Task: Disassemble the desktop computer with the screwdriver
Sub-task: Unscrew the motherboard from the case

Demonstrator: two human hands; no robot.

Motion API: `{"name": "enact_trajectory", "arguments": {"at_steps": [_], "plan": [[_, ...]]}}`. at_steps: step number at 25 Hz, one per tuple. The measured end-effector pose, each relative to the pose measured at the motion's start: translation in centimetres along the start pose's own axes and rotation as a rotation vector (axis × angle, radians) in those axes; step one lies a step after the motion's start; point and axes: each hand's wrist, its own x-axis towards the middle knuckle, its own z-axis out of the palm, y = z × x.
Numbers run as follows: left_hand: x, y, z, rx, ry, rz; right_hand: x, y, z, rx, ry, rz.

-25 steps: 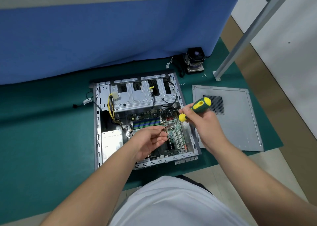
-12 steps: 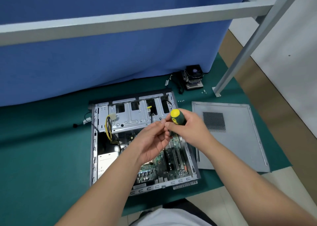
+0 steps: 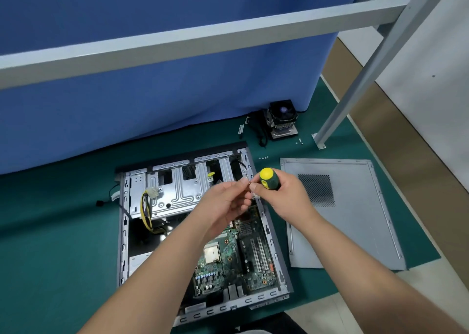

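Green mat (image 3: 63, 245) under perforated steel case (image 3: 162, 194), rubbery screwdriver (image 3: 269, 179).

Both forearms bare to frame edge, no sleeves, no watch, no rings or gloves visible. Left hand (image 3: 225, 203) & right hand (image 3: 284, 198): bare, short trimmed nails. Well back from the grip, at bottom edge btwn forearms: strip of dark clothing (image 3: 266, 324), w/ a sliver of white fabric (image 3: 251, 332) below it.

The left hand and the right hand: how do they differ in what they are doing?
The right hand grips the screwdriver by its handle; the left hand holds no tool. The left hand's fingertips are brought to the right thumb, perhaps pinching something too small to tell. Both are raised above the open computer case.
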Motion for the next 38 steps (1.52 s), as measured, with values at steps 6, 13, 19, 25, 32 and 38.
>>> {"name": "enact_trajectory", "arguments": {"at_steps": [6, 13, 19, 25, 32, 38], "plan": [[4.3, 2.3, -6.2, 1.219, 0.446, 0.54, 7.9, 5.7, -2.9, -0.082, 0.171, 0.296], [7.0, -0.2, -10.6, 1.76, 0.503, 0.546, 18.7, 11.7, -2.1, -0.305, 0.2, 0.49], [7.8, -0.8, -11.4, 1.771, 0.545, 0.629, 22.7, 15.5, -1.0, -0.49, 0.26, 0.545], [7.8, -0.7, -11.3, 1.76, 0.54, 0.625, 23.5, 16.8, -0.6, -0.509, 0.278, 0.566], [7.9, -0.9, -11.8, 1.739, 0.539, 0.651, 22.5, 15.4, -1.2, -0.472, 0.287, 0.542], [6.5, 0.3, -10.8, 1.648, 0.451, 0.573, 14.5, 5.4, -1.5, 0.31, 0.196, 0.364]]}}
